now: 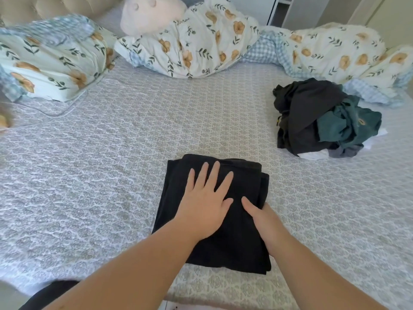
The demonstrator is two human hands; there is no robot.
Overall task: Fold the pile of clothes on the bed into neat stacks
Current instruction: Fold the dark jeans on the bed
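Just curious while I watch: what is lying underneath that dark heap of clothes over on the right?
White fabric and a grey piece peek out beneath the unfolded pile, which rests on the patterned bedspread. Anything deeper is covered.

A home bedroom: a quilted bed, floral pillow, rumpled duvet and plush toy.

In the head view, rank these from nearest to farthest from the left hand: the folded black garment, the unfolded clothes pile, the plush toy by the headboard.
1. Folded black garment: directly under the left hand.
2. Unfolded clothes pile: off to the right on the bed.
3. Plush toy: far end, by the headboard.
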